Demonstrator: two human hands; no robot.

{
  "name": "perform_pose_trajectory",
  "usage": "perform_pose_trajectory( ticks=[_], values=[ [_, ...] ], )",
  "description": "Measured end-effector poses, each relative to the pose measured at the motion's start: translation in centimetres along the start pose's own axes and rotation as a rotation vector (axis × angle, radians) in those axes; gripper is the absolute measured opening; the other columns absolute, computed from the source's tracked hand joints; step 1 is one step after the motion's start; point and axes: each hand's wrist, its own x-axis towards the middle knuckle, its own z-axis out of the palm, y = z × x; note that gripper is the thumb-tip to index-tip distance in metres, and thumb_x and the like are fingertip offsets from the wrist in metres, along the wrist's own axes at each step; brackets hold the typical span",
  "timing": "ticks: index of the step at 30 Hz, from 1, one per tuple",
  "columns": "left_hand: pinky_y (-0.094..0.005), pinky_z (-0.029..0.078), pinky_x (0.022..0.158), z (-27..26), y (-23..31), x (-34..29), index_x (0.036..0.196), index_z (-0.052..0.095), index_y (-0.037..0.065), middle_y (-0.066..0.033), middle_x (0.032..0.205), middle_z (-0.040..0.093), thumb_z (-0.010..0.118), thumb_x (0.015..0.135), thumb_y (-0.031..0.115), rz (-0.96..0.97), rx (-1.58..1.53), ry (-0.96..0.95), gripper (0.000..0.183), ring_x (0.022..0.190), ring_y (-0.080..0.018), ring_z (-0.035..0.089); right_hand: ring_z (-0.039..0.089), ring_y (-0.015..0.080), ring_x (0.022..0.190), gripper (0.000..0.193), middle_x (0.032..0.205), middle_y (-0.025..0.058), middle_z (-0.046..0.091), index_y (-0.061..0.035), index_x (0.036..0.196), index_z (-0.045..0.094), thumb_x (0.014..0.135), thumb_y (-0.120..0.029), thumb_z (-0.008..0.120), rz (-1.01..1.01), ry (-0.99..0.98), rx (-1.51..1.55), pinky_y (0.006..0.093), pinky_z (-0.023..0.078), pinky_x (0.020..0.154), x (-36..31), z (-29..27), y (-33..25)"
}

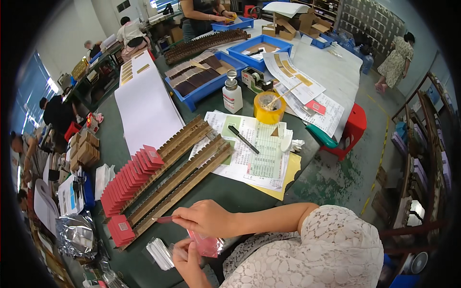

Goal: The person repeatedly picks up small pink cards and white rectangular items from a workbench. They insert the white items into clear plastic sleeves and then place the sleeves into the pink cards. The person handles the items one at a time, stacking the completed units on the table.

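Note:
My right hand (206,219) pinches a thin red card (165,219) by its edge, at the near end of the slotted wooden racks. Below it, my left hand (188,261) grips a red card in a clear plastic sleeve (207,245), partly hidden behind the fingers. Many red cards (129,180) lean in a row along the far slotted rack (185,137). A small pile of red cards (121,229) lies at the near end of the racks. Beside my left hand sits a bundle of clear plastic sleeves (160,253). Another slotted rack (192,175) is bare.
Printed sheets (264,165) with a black pen (243,139) lie beyond the racks. A white pump bottle (232,96), yellow tape roll (269,108) and blue trays (192,98) stand farther back. A red stool (355,127) is right of the table. Other people work in the background.

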Motion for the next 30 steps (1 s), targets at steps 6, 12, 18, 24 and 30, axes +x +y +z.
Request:
perform_pose_trajectory(
  ticks=[6, 12, 18, 24, 30],
  values=[
    [-0.0185, 0.025, 0.042, -1.4, -1.6, 1.6, 0.079, 0.060, 0.001, -0.0029, 0.080, 0.055, 0.065, 0.084, 0.010, 0.283, 0.040, -0.007, 0.012, 0.049, -0.0020, 0.037, 0.056, 0.0214, 0.051, 0.014, 0.060, 0.0102, 0.057, -0.0054, 0.094, 0.063, 0.087, -0.018, 0.062, 0.060, -0.093, 0.004, 0.0326, 0.044, 0.048, 0.0, -0.3, 0.1],
    [-0.0186, 0.024, 0.042, -2.3, 0.1, 0.5, 0.089, 0.058, 0.001, -0.0013, 0.073, 0.055, 0.066, 0.085, 0.011, 0.053, -0.120, 0.062, 0.014, 0.049, -0.0009, 0.034, 0.034, 0.0059, 0.050, 0.014, 0.054, 0.0052, 0.040, -0.0012, 0.086, 0.056, 0.091, -0.014, 0.059, 0.366, -0.114, 0.222, 0.0250, 0.033, 0.044, 0.1, -0.7, -0.3],
    [-0.0248, 0.042, 0.074, -2.1, 0.2, 0.0, 0.108, 0.057, 0.001, -0.0030, 0.086, 0.053, 0.074, 0.076, 0.005, 0.080, 0.049, -0.090, 0.037, 0.080, -0.0117, 0.052, 0.032, 0.0059, 0.050, 0.017, 0.054, 0.0036, 0.041, 0.0017, 0.082, 0.053, 0.091, -0.012, 0.058, 0.409, -0.154, 0.242, 0.0254, 0.031, 0.044, 0.8, 0.1, -1.0],
    [-0.0248, 0.043, 0.071, -0.2, 0.7, 0.3, 0.105, 0.062, 0.001, -0.0059, 0.089, 0.057, 0.074, 0.076, 0.008, 0.235, 0.344, -0.106, 0.032, 0.078, -0.0135, 0.052, 0.031, 0.0062, 0.050, 0.016, 0.053, 0.0031, 0.038, 0.0018, 0.082, 0.053, 0.091, -0.011, 0.059, 0.398, -0.167, 0.274, 0.0257, 0.030, 0.044, 0.5, 0.6, -0.7],
    [-0.0226, 0.045, 0.067, -0.6, 0.0, 0.7, 0.089, 0.065, -0.004, -0.0070, 0.091, 0.063, 0.064, 0.084, 0.001, 0.092, 0.030, -0.075, 0.007, 0.074, -0.0089, 0.056, 0.037, 0.0049, 0.053, 0.012, 0.059, 0.0027, 0.046, 0.0021, 0.089, 0.058, 0.089, -0.010, 0.060, 0.487, -0.193, 0.260, 0.0238, 0.032, 0.046, 0.1, 0.0, -0.7]
  ],
)
